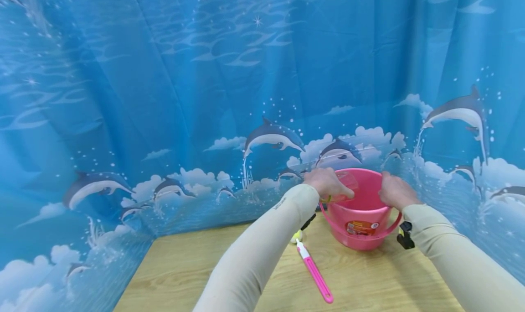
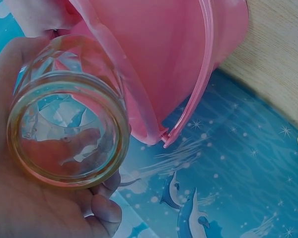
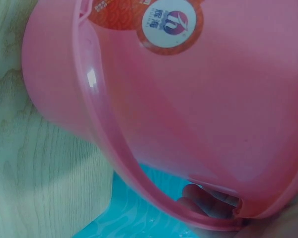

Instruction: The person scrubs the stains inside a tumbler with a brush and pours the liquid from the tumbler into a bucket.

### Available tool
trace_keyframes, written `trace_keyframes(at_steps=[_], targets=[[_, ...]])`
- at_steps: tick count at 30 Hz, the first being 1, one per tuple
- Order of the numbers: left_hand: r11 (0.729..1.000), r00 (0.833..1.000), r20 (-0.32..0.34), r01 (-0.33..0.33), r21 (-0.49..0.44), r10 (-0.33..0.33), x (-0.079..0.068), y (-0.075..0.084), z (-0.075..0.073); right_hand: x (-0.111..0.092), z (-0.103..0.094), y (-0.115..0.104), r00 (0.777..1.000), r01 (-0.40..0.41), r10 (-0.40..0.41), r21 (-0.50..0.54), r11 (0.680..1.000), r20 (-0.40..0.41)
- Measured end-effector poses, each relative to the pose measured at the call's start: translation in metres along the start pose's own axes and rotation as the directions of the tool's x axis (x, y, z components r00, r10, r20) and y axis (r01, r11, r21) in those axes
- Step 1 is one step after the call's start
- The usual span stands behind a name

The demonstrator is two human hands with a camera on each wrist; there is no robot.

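A pink plastic bucket point(image 1: 371, 191) stands upright on the wooden table, with its handle point(image 1: 342, 227) lowered across the front. My left hand point(image 1: 328, 183) is at the bucket's left rim and holds a clear faceted glass point(image 2: 67, 131), whose open mouth faces the camera in the left wrist view. The glass is tilted, its other end towards the bucket's opening. On the opposite side, my right hand point(image 1: 397, 191) grips the bucket's rim near the handle joint. Its curled fingers point(image 3: 203, 198) show beneath the rim in the right wrist view.
A brush with a pink-and-white handle point(image 1: 315, 271) and a pale yellow head point(image 1: 297, 236) lies on the table point(image 1: 184, 266), left of the bucket. A blue dolphin-print curtain point(image 1: 205, 120) rises behind the table and along its sides.
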State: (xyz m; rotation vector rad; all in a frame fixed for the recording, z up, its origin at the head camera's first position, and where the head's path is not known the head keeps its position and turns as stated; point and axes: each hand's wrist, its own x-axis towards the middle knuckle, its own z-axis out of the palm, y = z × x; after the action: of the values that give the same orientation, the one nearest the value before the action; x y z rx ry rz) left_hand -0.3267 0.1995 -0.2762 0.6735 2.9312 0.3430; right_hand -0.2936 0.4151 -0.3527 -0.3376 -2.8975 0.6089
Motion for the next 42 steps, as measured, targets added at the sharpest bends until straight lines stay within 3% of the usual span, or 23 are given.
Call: trace_keyframes(at_steps=[10,15,21,25,32,42], targets=[[1.0,1.0,-0.017,0.006,0.013,-0.006,-0.001,-0.003,0.0,0.003,0.004,-0.003,1.0,0.0,0.0,0.001,1.0,0.011],[0.999,1.0,-0.024,-0.02,-0.033,0.02,-0.004,-0.009,0.001,0.003,0.005,-0.002,1.0,0.003,-0.003,0.01,1.0,0.012],[0.997,0.996,-0.083,-0.05,-0.058,0.045,0.0,-0.016,0.006,0.005,0.005,0.002,1.0,-0.001,0.001,-0.002,1.0,0.022],[0.991,0.992,-0.123,-0.042,-0.124,0.027,-0.001,-0.022,0.009,0.005,0.005,0.002,1.0,-0.002,0.003,-0.002,1.0,0.03],[0.948,0.99,-0.141,-0.049,-0.315,0.004,-0.01,-0.039,0.006,0.005,0.004,0.003,0.999,0.003,-0.002,-0.01,1.0,0.033],[0.89,0.982,-0.179,-0.126,-0.438,0.051,-0.038,-0.067,-0.003,0.007,0.004,0.006,0.999,0.011,-0.01,-0.012,1.0,0.044]])
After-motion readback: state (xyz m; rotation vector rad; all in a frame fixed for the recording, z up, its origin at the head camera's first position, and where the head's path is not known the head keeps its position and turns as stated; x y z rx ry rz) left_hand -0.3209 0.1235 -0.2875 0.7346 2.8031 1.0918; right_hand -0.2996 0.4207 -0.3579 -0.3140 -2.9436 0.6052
